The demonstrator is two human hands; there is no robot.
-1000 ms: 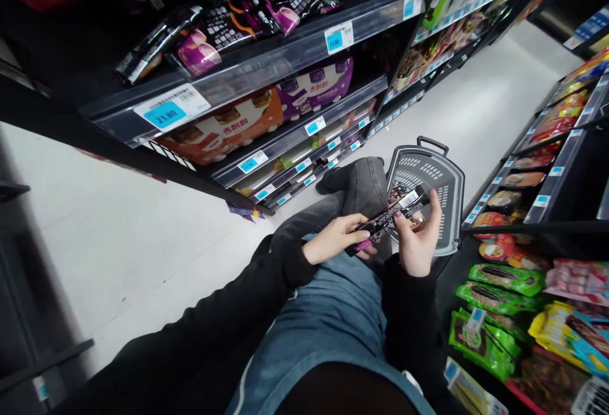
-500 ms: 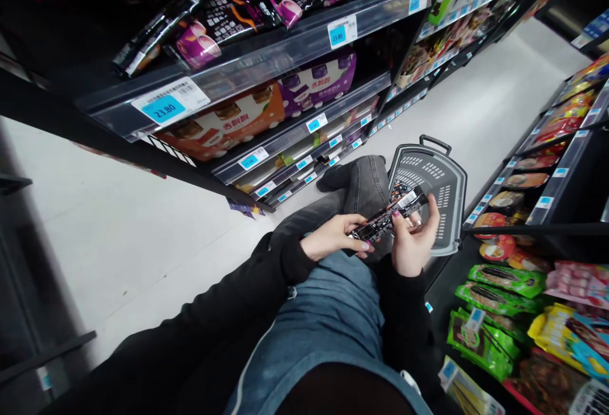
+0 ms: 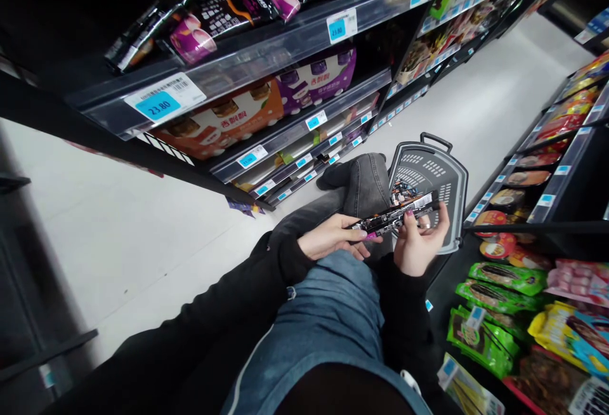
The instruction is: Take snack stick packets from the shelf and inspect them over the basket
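Note:
Both my hands hold one long flat black snack packet (image 3: 397, 213) in front of my waist. My left hand (image 3: 333, 239) pinches its near end, fingers closed on it. My right hand (image 3: 419, 243) supports the far end from below, thumb on top. Just beyond the packet a grey plastic shopping basket (image 3: 450, 171) stands on the floor with a small colourful pack lying inside. My bent knee in grey jeans (image 3: 366, 183) is beside the basket.
A shelf unit on the left carries dark snack bags (image 3: 223, 18), orange and purple boxes (image 3: 266, 101) and blue price tags (image 3: 159, 105). On the right, a lower shelf holds green packets (image 3: 504, 278) and other bags. A pale floor aisle (image 3: 476, 98) runs between.
The packet has turned flatter, nearly edge-on, and shifted slightly to the right. My right hand moved a little right under its far end.

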